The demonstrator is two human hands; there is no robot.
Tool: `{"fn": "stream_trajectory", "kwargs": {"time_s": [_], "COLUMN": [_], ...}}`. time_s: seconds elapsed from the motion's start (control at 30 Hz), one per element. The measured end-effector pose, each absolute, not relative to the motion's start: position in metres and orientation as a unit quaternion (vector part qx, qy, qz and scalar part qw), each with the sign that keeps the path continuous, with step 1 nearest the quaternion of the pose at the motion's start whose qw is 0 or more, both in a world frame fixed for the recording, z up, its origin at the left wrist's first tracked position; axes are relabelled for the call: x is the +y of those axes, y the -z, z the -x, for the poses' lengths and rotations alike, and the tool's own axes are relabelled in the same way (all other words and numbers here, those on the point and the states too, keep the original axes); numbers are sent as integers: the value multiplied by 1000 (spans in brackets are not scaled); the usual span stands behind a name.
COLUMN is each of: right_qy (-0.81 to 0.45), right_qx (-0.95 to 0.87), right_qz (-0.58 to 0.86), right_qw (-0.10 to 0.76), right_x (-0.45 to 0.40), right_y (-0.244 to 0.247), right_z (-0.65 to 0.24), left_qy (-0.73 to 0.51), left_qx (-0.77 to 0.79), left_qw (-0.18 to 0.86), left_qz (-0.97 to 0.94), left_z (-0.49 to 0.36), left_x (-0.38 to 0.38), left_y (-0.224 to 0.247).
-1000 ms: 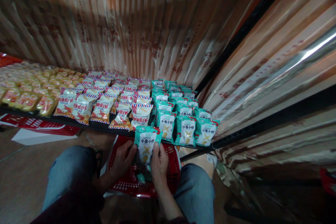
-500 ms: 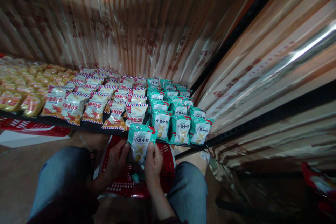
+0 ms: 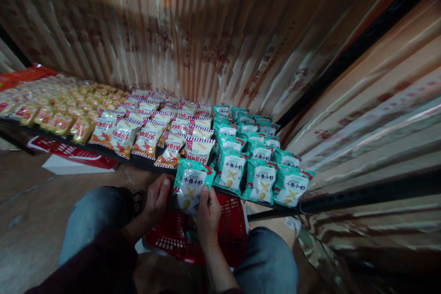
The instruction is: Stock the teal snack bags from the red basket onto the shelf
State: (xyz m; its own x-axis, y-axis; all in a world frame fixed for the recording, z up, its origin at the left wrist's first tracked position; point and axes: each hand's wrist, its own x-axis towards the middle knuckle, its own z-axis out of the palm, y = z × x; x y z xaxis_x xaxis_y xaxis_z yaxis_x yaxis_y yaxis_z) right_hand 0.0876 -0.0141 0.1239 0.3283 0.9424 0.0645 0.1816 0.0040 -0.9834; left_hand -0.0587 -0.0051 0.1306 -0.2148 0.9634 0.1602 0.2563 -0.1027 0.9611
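A teal and white snack bag [image 3: 190, 187] is held upright just in front of the shelf edge, its printed front towards me. My right hand [image 3: 208, 215] pinches its right side, thumb on the front and fingers behind. My left hand [image 3: 155, 198] is closed at its left edge; some of those fingertips are hidden. Behind the bag, matching teal bags [image 3: 261, 181] stand in rows on the dark shelf [image 3: 146, 162]. Just left of them are rows of white snack bags with red and blue striped edges [image 3: 149, 138].
Below my hands, between my knees, sits a red basket [image 3: 231, 220]. Yellow packaged snacks [image 3: 81, 128] fill the shelf's left part. Another red basket [image 3: 70, 150] is under the shelf. A black frame bar [image 3: 344, 196] and pleated sheeting [image 3: 372, 147] close off the right side.
The view has swung left, so the shelf appears further right and more yellow snacks show. The bag stays in my hands; my left hand has shifted slightly outward along its left edge.
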Motion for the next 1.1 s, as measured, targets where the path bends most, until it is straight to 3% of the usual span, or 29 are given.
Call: {"fn": "stream_trajectory", "kwargs": {"time_s": [0.3,0.67,0.83,1.1], "right_qy": [-346,-348,-263,-210], "right_qx": [-508,-575,-633,-674], "right_qz": [584,529,490,487], "right_qw": [531,518,539,514], "right_x": [8,17,25,33], "right_y": [-132,-136,-125,-116], "right_z": [-59,-30,-18,-6], "left_qy": [-529,-565,-548,-532], "left_qx": [566,627,654,690], "left_qw": [405,318,263,258], "left_qz": [-486,-431,-450,-417], "left_z": [66,110,122,130], "left_x": [-3,20,35,50], "left_y": [-126,-141,-156,-151]}}
